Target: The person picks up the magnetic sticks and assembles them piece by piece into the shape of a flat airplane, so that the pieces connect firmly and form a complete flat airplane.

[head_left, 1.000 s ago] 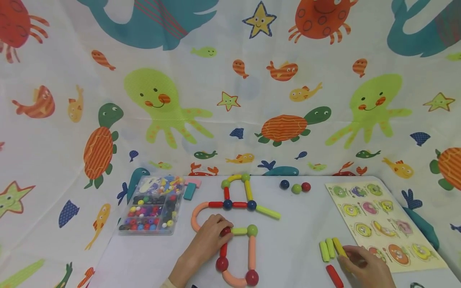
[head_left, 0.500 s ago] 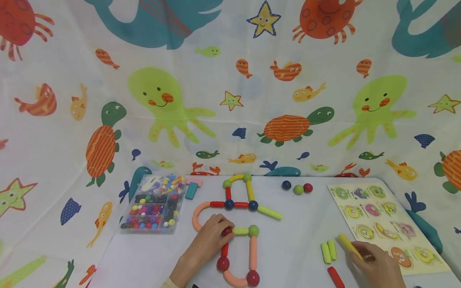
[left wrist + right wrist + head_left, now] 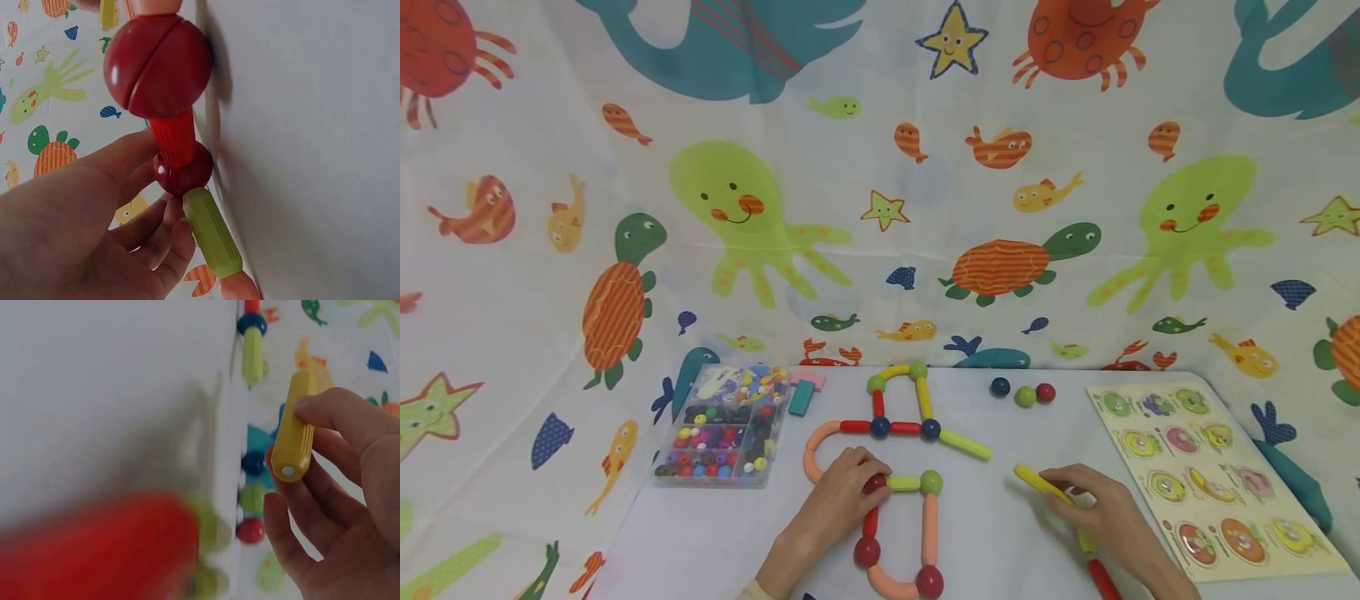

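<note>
The right hand (image 3: pixel 1101 508) pinches a yellow stick (image 3: pixel 1042 486) between thumb and fingers, lifted a little off the white table (image 3: pixel 700 542) and pointing toward the rod-and-ball figure (image 3: pixel 895 479) that fills the table's middle. In the right wrist view the same yellow stick (image 3: pixel 295 428) sits under the curled fingertips (image 3: pixel 325 406), its flat end with a small pale dot facing the camera.

The left hand (image 3: pixel 838 504) rests on the figure with its fingers curled round a dark red ball (image 3: pixel 872 482) at the figure's left side. From the left wrist view, that dark red ball (image 3: pixel 183 167) joins a short red stick (image 3: pixel 172 136) leading to a larger red ball (image 3: pixel 156 65), and a light green stick (image 3: pixel 211 232) leaves it the other way; the fingers touch the ball from the side.

Right of the figure, below the right hand, lie a red stick (image 3: pixel 1103 577) and the tip of a light green one (image 3: pixel 1086 542), partly hidden by the hand. Behind the figure's right side three loose balls (image 3: pixel 1022 392) stand in a row: blue, green, red. Further right of the figure lies a wooden peg puzzle board (image 3: pixel 1210 475). Left of the figure stands a clear bead box (image 3: pixel 722 427), with a teal block (image 3: pixel 801 397) and a pink block (image 3: pixel 812 381) between the box and the figure. A sea-creature cloth (image 3: pixel 880 183) hangs behind the table.
</note>
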`<action>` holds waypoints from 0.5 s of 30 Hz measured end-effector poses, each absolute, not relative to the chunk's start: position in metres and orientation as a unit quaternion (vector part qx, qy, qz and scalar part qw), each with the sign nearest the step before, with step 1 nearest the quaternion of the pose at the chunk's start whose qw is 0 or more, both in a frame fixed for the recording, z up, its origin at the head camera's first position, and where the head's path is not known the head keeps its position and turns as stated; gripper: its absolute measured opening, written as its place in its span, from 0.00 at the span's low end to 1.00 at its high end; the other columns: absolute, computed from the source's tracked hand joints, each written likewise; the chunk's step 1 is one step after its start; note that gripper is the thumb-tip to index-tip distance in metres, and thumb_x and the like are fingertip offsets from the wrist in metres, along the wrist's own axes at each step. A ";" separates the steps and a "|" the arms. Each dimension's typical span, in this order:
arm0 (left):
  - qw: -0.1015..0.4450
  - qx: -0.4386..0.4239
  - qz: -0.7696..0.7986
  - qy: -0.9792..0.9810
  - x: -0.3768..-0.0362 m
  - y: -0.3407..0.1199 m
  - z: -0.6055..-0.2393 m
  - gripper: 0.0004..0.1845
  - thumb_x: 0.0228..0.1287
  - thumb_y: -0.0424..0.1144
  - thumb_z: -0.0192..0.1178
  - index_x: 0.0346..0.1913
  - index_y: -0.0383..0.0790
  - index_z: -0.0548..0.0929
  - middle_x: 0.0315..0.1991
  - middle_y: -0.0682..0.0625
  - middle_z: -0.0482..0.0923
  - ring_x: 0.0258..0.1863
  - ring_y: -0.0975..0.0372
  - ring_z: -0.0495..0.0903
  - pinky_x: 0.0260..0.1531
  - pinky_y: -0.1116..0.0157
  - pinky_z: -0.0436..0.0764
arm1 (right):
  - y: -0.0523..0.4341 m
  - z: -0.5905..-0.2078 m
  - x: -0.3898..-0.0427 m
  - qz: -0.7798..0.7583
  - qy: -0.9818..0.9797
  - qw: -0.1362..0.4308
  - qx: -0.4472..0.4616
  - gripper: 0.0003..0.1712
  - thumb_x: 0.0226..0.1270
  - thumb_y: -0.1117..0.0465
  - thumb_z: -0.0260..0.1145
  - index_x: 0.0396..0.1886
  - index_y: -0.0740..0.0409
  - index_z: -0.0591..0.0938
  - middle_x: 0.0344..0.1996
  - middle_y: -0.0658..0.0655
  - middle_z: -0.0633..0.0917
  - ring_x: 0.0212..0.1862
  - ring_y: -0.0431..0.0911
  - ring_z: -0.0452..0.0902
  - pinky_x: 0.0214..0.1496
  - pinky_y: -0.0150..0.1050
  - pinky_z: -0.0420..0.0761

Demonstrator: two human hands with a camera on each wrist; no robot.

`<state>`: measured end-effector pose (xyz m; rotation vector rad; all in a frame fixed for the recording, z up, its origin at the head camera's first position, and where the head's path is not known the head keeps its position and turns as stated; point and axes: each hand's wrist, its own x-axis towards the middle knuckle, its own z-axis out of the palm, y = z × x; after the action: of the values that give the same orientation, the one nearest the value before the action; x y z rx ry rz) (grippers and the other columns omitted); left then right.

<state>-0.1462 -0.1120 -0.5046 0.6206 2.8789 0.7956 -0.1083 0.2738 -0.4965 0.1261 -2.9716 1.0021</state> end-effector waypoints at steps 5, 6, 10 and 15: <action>0.050 0.199 0.262 0.943 -0.147 -0.112 -0.504 0.16 0.63 0.49 0.71 0.52 0.51 0.88 0.44 0.58 0.80 0.44 0.67 0.71 0.42 0.70 0.79 | 0.249 -0.505 -0.127 0.368 -0.923 -0.062 0.092 0.15 0.64 0.52 0.74 0.50 0.33 0.86 0.44 0.36 0.86 0.44 0.33 0.78 0.50 0.31 0.80; 0.051 0.198 0.263 0.943 -0.146 -0.112 -0.504 0.16 0.63 0.49 0.71 0.52 0.51 0.88 0.44 0.58 0.79 0.44 0.67 0.71 0.42 0.70 0.79 | 0.246 -0.507 -0.130 0.372 -0.920 -0.067 0.107 0.15 0.65 0.53 0.74 0.51 0.33 0.86 0.44 0.36 0.86 0.44 0.33 0.78 0.50 0.31 0.80; 0.053 0.196 0.262 0.943 -0.146 -0.112 -0.503 0.16 0.63 0.49 0.71 0.52 0.51 0.88 0.44 0.59 0.79 0.44 0.67 0.71 0.43 0.70 0.79 | 0.234 -0.510 -0.140 0.387 -0.902 -0.083 0.175 0.16 0.67 0.55 0.72 0.54 0.37 0.86 0.45 0.38 0.85 0.44 0.33 0.78 0.51 0.30 0.81; 0.053 0.195 0.260 0.944 -0.146 -0.112 -0.503 0.16 0.63 0.49 0.71 0.52 0.52 0.88 0.45 0.59 0.79 0.44 0.67 0.71 0.43 0.71 0.80 | 0.222 -0.512 -0.148 0.405 -0.881 -0.101 0.221 0.16 0.69 0.55 0.70 0.55 0.41 0.86 0.45 0.41 0.86 0.45 0.36 0.78 0.54 0.30 0.80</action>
<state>-0.1459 -0.1124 -0.5034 0.5941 2.8699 0.7918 -0.1476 0.2223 -0.5119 0.7439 -2.9628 1.3628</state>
